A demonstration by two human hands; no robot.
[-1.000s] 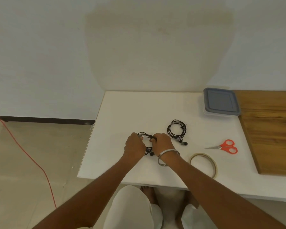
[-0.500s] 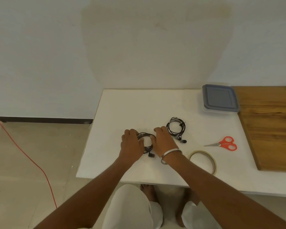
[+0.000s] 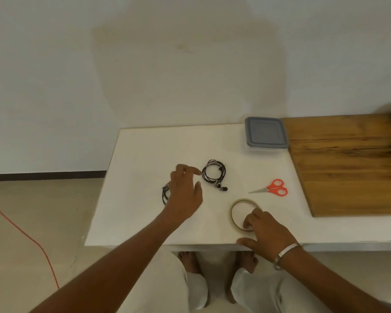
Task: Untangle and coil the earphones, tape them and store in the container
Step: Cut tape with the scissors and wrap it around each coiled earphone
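Two coiled black earphones lie on the white table (image 3: 145, 154). One earphone coil (image 3: 213, 175) lies free at the middle, its buds toward me. The other coil (image 3: 164, 195) is mostly hidden under my left hand (image 3: 185, 195), which is spread over it with straight fingers, the index finger pointing at the free coil. My right hand (image 3: 265, 229) has its fingertips on the near rim of the tape roll (image 3: 239, 203), with the thumb apart at the table's front edge. The container (image 3: 265, 134) stands at the back with its grey lid on.
Orange-handled scissors (image 3: 273, 188) lie right of the free coil. A wooden board (image 3: 348, 163) covers the right part of the table. A red cable (image 3: 20, 231) runs over the floor at the left. My feet are under the front edge.
Both hands have let go of the left coil. My right hand has moved right and toward me to the tape roll. My left hand has opened over the coil. The camera has shifted.
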